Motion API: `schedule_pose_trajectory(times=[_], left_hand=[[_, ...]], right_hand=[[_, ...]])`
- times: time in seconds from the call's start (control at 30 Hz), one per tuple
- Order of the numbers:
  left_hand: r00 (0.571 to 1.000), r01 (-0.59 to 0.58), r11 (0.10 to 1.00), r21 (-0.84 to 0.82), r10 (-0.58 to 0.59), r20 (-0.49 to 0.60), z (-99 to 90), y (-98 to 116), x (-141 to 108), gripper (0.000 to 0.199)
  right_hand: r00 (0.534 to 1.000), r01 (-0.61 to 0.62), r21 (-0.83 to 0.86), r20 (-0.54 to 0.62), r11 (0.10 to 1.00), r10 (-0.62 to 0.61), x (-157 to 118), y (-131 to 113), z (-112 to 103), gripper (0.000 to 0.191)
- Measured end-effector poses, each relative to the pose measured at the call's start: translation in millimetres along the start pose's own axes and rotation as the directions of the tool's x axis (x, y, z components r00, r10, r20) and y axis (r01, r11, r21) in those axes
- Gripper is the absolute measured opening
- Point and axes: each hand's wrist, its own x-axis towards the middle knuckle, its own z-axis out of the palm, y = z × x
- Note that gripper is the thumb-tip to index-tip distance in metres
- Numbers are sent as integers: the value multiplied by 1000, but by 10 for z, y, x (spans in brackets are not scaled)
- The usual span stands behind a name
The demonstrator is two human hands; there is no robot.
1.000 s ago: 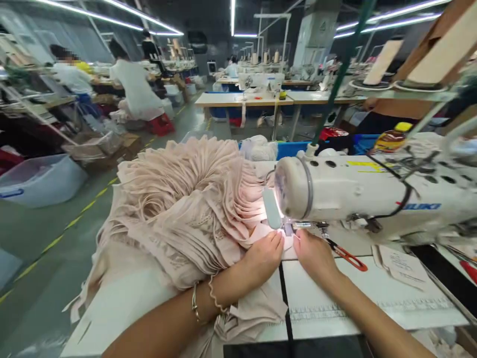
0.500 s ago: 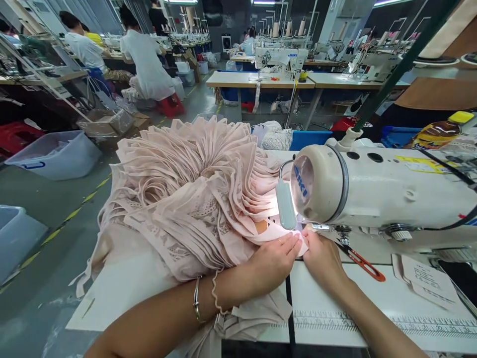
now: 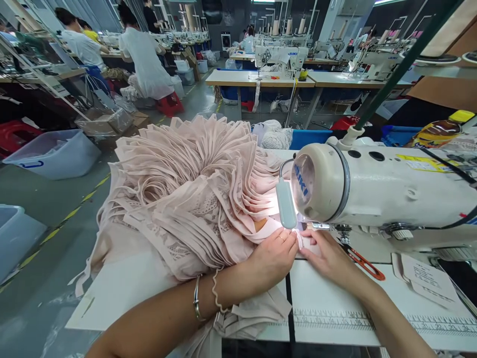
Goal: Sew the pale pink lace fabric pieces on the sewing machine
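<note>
A large pile of pale pink fabric pieces [image 3: 194,199], some with lace panels, lies fanned in folds left of a white sewing machine [image 3: 387,184]. My left hand [image 3: 276,253] has its fingers bent and pressed together on a pink fabric edge, just below the machine's small lamp [image 3: 286,204]. Close beside it, my right hand [image 3: 328,258] holds the same edge between thumb and fingers. The needle area is mostly hidden behind the lamp and machine head. Orange-handled thread snips [image 3: 365,263] lie right of my right hand.
A ruler strip [image 3: 335,320] runs along the table's front edge. Paper labels [image 3: 428,278] lie at right, below a yellow-capped bottle [image 3: 437,132]. Plastic bins [image 3: 55,154] stand on the floor at left. Several people sit at machines further back.
My left hand's fingers have curled in more and shifted slightly left. My right hand has moved a little right, its thumb and forefinger now more apart around the fabric edge.
</note>
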Motion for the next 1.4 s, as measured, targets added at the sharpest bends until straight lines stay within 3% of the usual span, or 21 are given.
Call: schedule_pose_trajectory(times=[0.17,0.27,0.43,0.6,0.77,0.9,1.03,1.4], left_hand=[[999,13,1000,0,-13,-45,31,-4,-17,28],[999,15,999,-40,-17,-45,6,-15,-11,25],[999,40,999,-36,-41,-6,-25,-21,-16,24],[999,33,997,-74,-33,0,-26,-20,-31,23],[980,200,976,-92,-199,19,-114,-53,-17,22],[995,93,991,-98,-90,33,-131,-63,15,20],[998,49,993,-110,-54,-43,-34,-30,20,21],[996,-12,999,-30,9,-84,86,13,-2,34]], right_hand=[[943,264,-164,-163,950,-291,-50,66,87,34],[897,324,-255,-222,911,-381,-32,17,141,34],[904,266,-276,-261,924,-338,-34,3,164,39],[891,300,-334,-237,894,-387,-35,9,160,33],[923,217,-513,-168,830,-345,6,-105,132,31],[926,232,-592,-107,771,-361,27,-112,83,43],[932,280,-519,-54,807,-358,17,-21,71,50],[957,188,-535,-90,824,-277,12,53,156,60]])
